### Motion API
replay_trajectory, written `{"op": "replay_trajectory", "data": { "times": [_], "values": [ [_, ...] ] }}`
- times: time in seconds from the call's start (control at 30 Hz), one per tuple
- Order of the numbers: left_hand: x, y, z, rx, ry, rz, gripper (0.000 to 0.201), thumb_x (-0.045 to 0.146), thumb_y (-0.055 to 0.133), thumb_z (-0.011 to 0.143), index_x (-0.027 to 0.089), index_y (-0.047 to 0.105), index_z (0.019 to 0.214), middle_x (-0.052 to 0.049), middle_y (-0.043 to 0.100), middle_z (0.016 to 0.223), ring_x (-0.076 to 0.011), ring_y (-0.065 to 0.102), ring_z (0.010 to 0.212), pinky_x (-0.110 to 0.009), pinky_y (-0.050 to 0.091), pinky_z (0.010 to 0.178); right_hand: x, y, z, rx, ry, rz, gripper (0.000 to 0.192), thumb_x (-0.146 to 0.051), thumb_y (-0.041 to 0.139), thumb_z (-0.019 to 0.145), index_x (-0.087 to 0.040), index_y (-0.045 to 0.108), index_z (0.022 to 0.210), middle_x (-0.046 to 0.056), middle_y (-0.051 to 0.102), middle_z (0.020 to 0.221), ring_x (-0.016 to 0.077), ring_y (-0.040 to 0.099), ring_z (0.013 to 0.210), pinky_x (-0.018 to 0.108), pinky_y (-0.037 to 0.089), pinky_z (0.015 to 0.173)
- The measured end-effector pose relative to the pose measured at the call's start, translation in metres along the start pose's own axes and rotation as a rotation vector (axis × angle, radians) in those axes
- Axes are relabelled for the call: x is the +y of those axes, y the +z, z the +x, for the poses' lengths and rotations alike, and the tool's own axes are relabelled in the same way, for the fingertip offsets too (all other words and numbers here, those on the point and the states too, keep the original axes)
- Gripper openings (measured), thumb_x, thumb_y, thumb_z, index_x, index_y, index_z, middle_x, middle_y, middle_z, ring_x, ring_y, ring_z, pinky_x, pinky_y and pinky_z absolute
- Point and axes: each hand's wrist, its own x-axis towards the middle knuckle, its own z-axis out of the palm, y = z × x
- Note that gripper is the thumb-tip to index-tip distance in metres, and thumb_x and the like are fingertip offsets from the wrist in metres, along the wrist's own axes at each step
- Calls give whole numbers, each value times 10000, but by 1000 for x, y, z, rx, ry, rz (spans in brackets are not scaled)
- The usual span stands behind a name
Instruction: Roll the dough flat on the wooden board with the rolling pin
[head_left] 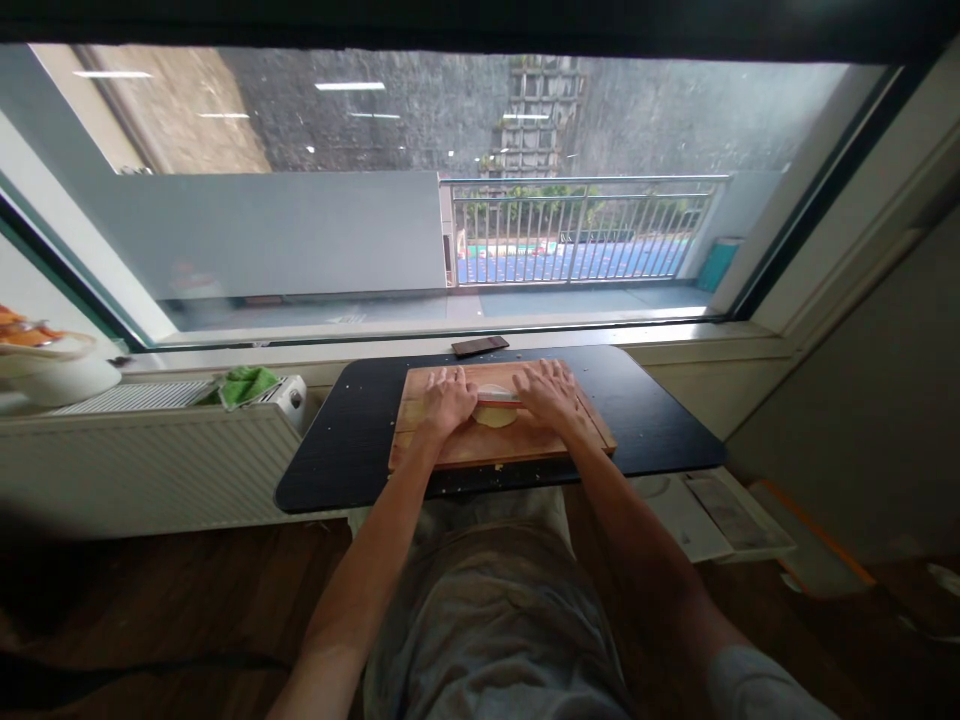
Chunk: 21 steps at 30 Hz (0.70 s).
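Fingers of the left hand (pixel 448 398) and right hand (pixel 550 392) are laid flat, pressed on a rolling pin (pixel 496 401) over a partly flattened dough round (pixel 495 415) on the cutting board (pixel 450 450), desk (pixel 337 450) beneath.

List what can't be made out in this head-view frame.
- Rolling pin: both ends hidden under the left hand and right hand.
- Dough disc: far half covered by pin and hands.
- Dark flat object by the window: too small to identify.
- Bowl: cut off at left edge.

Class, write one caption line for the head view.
Both hands, left hand and right hand, press a rolling pin over pale round dough.
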Motion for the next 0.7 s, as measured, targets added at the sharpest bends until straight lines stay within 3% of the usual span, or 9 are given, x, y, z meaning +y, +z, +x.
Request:
{"op": "replay_trajectory", "data": {
  "times": [0.13, 0.27, 0.4, 0.53, 0.7],
  "values": [
    [-4, 3, 7, -22, -13, -1, 629, 347, 325, 1112, 42, 526, 1624, -213, 553, 1653, -336, 439, 1615, -472, 329, 1326, 12, -1, 25, 29, 127, 49, 533, -478, 381, 1098, -168, 739, 1345, 199, 640, 1512, 371, 505, 1444, 587, 370, 1224],
    [-7, 4, 15, -20, 4, -1, 630, 338, 319, 1105, 56, 513, 1633, -205, 533, 1673, -343, 420, 1626, -480, 371, 1304, 15, 1, 44, -36, 160, 85, 532, -460, 411, 1066, -161, 744, 1352, 204, 649, 1490, 378, 552, 1388, 590, 404, 1189],
    [-6, 3, 12, -30, -2, 0, 593, 309, 317, 1102, 72, 555, 1591, -207, 570, 1644, -337, 465, 1600, -451, 423, 1269, 22, 6, 48, -113, 117, 67, 462, -361, 420, 1054, -210, 738, 1353, 174, 651, 1480, 350, 561, 1372, 545, 421, 1168],
    [-5, 3, -3, -5, -33, -1, 554, 332, 290, 1117, 96, 646, 1469, -228, 691, 1497, -349, 668, 1399, -451, 526, 1156, 27, 9, 41, -145, 52, 19, 450, -314, 454, 1036, -220, 714, 1391, 164, 670, 1454, 346, 567, 1355, 477, 434, 1150],
    [-3, 1, -27, 29, 50, 5, 513, 340, 287, 1130, 132, 707, 1338, -184, 729, 1446, -324, 635, 1432, -420, 505, 1180, 32, 14, 23, -89, -68, -31, 518, -247, 408, 1049, -153, 660, 1492, 176, 629, 1551, 355, 502, 1457, 466, 364, 1231]
  ]
}}
